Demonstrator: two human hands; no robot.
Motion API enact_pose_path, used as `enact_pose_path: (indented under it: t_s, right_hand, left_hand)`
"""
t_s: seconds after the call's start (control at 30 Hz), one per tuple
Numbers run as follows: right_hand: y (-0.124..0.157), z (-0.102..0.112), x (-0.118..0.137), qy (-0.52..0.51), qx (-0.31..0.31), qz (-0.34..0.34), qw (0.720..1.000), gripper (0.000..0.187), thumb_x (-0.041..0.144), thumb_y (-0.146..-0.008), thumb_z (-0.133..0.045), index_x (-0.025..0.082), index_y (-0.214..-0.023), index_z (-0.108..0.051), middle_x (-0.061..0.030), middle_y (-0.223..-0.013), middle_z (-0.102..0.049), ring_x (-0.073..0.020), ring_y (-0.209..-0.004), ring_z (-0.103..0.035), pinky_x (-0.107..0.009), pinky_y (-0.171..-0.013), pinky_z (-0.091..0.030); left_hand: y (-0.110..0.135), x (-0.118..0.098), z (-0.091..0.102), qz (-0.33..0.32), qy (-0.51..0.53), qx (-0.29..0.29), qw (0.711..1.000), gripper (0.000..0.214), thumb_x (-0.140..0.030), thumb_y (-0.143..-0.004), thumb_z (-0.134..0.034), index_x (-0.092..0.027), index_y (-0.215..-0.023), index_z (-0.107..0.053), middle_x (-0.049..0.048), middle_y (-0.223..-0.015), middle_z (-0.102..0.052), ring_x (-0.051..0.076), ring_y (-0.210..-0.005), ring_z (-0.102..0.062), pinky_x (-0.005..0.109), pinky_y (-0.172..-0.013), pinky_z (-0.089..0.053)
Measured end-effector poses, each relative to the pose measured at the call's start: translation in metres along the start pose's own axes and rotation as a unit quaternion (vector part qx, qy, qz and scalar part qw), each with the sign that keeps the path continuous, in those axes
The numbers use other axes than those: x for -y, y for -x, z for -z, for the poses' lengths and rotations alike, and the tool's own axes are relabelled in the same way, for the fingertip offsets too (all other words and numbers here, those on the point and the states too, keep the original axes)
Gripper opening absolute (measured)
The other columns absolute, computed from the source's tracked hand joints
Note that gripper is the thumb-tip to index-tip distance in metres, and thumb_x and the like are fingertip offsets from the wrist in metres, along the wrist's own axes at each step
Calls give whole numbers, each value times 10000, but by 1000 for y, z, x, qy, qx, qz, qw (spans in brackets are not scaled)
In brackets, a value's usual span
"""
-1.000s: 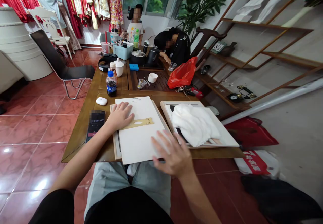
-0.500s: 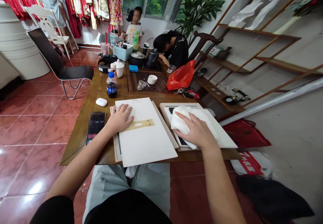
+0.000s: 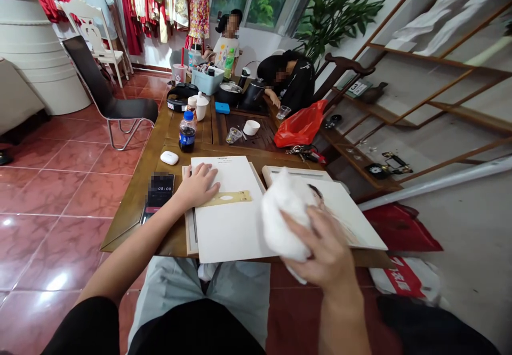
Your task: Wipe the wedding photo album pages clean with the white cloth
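Note:
My left hand [image 3: 198,187] lies flat on a white board [image 3: 228,232], just left of a brass-coloured stencil ruler [image 3: 226,199]. My right hand [image 3: 324,243] grips a wad of white cotton [image 3: 286,216] and holds it above the board's right edge. Right of the wad sits a framed picture [image 3: 344,206] with a pale portrait, and the wad hides part of it. A phone [image 3: 160,190] lies left of the board, and a white earbud case [image 3: 169,157] lies above the phone.
The wooden table [image 3: 132,222] holds a cola bottle [image 3: 187,136], cups and a blue box [image 3: 222,107]. A red plastic bag [image 3: 300,124] and keys [image 3: 304,154] lie at its right. Two people [image 3: 290,78] are at the far end. A black chair [image 3: 108,91] stands left.
My right hand has closed on the cotton wad and lifted it off the framed picture, moving it left and uncovering the portrait. My left hand has stayed on the board.

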State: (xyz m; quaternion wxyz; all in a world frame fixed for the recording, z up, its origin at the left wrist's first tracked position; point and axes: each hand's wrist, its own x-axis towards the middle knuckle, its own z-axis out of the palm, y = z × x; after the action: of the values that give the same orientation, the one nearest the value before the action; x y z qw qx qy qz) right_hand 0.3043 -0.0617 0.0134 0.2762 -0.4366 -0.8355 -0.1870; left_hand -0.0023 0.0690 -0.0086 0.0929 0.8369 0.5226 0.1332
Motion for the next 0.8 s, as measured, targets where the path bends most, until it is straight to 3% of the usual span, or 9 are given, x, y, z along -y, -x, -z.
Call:
enact_pose_path:
  t_s: [0.1, 0.2, 0.27, 0.37, 0.53, 0.8]
  right_hand:
    - [-14, -7, 44, -44, 101, 56, 992, 668, 372, -824, -673, 281, -1477, -564, -161, -1397, -571, -352, -1262, -581, -573, -1117, -421]
    - [-22, -17, 65, -47, 148, 54, 986, 775, 404, -783, -699, 293, -1525, -507, -181, -1497, -512, -389, -1352, -512, -652, -1144, -330]
    - [-23, -23, 68, -42, 157, 45, 986, 837, 462, -749, -727, 306, -1537, -492, -189, -1537, -470, -425, -1396, -458, -687, -1147, -287]
    - [-21, -31, 64, -46, 166, 43, 984, 893, 485, -723, -747, 261, -1546, -486, -214, -1509, -473, -419, -1397, -450, -635, -1150, -311]
    - [-16, -42, 66, -61, 140, 80, 985, 833, 521, -727, -726, 217, -1485, -560, -231, -1438, -513, -428, -1365, -456, -611, -1117, -329]
    - [-31, -51, 102, -116, 145, 110, 976, 856, 639, -745, -713, 281, -1500, -527, -211, -1460, -530, -413, -1385, -435, -615, -1126, -273]
  left_hand:
    - [1, -2, 2, 5, -10, 3, 1000, 455, -414, -1033, -418, -240, -1448, -487, 150, -1595, -444, 318, -1521, -346, 659, -1240, -203]
    - [2, -4, 4, 2, -15, 3, 1000, 464, -411, -1037, -414, -224, -1457, -482, 148, -1602, -435, 316, -1528, -336, 652, -1247, -201]
    - [2, -4, 5, 1, -14, 4, 1000, 467, -410, -1039, -410, -223, -1460, -482, 147, -1604, -434, 320, -1532, -329, 656, -1249, -192]
    - [2, -4, 4, -2, -14, 1, 1000, 471, -408, -1033, -418, -226, -1463, -481, 147, -1605, -432, 324, -1533, -325, 650, -1253, -191]
    - [2, -5, 1, -5, -18, -7, 1000, 481, -392, -1024, -442, -203, -1465, -482, 158, -1588, -444, 325, -1522, -339, 644, -1259, -186]
    - [-2, 2, -2, -26, -12, -10, 1000, 495, -423, -1049, -448, -171, -1474, -475, 179, -1561, -455, 329, -1523, -335, 568, -1277, -211]
